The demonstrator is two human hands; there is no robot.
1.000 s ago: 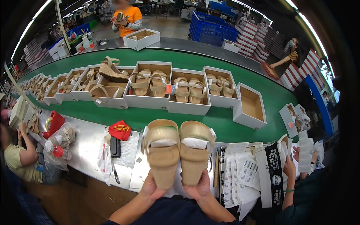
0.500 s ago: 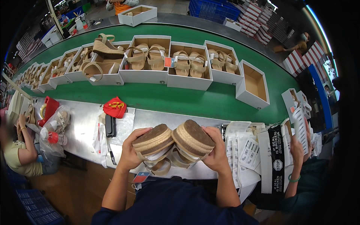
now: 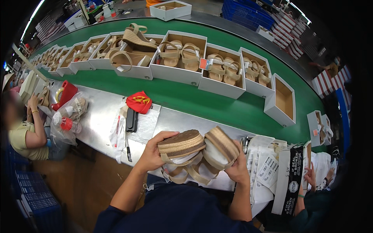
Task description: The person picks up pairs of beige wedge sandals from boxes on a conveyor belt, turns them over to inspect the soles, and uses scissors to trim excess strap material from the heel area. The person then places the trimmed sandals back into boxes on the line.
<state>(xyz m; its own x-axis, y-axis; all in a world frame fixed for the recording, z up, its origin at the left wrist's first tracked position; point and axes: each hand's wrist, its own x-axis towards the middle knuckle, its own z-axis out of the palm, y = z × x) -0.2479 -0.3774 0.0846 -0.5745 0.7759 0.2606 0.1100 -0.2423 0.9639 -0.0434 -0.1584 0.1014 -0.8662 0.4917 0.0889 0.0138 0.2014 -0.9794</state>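
Note:
Both my hands hold beige wedge sandals with braided soles, lifted above the metal bench edge in front of me. My left hand (image 3: 152, 153) is closed round the left sandal (image 3: 181, 143), its brown outsole tipped up and away. The right sandal (image 3: 218, 149) is gripped by my right hand (image 3: 239, 167) along its outer side, tilted so that white stuffing shows inside. The two sandals touch or nearly touch at the middle, and their straps hang down toward me. Some of my right fingers are hidden behind the sole.
Across the green conveyor (image 3: 171, 87) stands a row of white boxes (image 3: 176, 74) with sandals; one box (image 3: 285, 101) has none. On the bench lie a red cloth (image 3: 139, 102), a black case (image 3: 131, 120) and paper stacks (image 3: 264, 165). Co-workers' arms (image 3: 37, 128) show at both sides.
The right sandal has turned from sole-up to its side, and the left has tilted. The whole view has swung left. At right, a co-worker's hand has lowered.

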